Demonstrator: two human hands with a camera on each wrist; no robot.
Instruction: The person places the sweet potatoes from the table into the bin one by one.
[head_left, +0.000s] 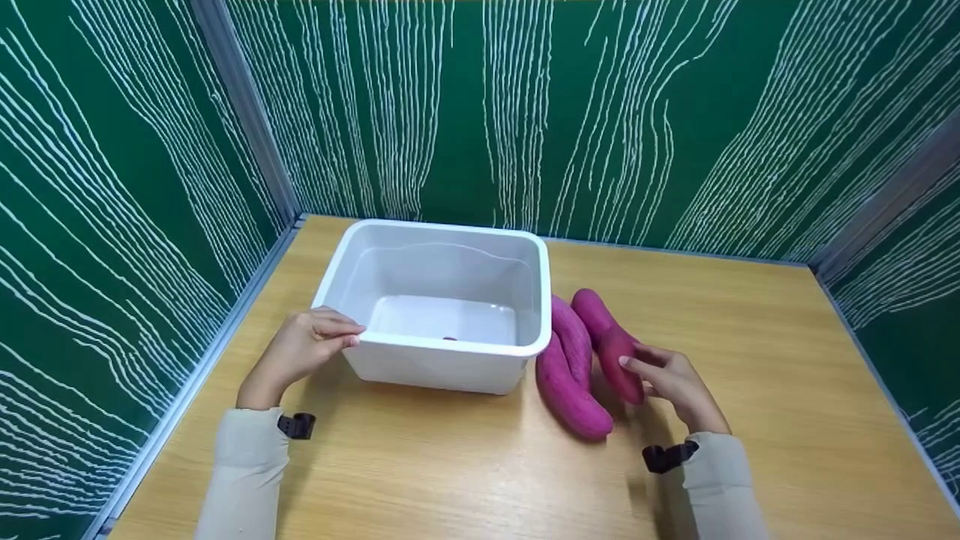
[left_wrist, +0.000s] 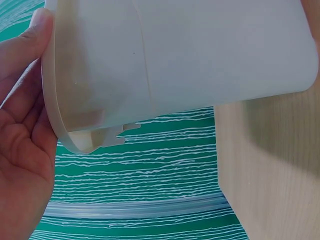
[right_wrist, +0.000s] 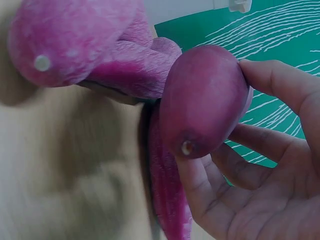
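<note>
A white plastic bin (head_left: 442, 367) stands on the table, and my left hand (head_left: 307, 341) pinches its near left rim between thumb and fingers. To the bin's right lie long magenta sweet potatoes: two (head_left: 574, 401) side by side against each other, and a third (head_left: 592, 307) slanting beside them. My right hand (head_left: 675, 382) grips a smooth reddish mango-like fruit (right_wrist: 205, 100), thumb on one side and fingers on the other. In the head view this fruit (head_left: 619, 364) overlaps the third sweet potato; whether they touch is unclear. The front wall hides part of the bin's floor.
A small reddish spot (head_left: 448, 339) shows inside the bin just past the front rim. Green panels (head_left: 465, 112) with wavy white lines stand along the back and sides of the wooden table (head_left: 420, 465). Black wrist cameras (head_left: 300, 426) sit at both cuffs.
</note>
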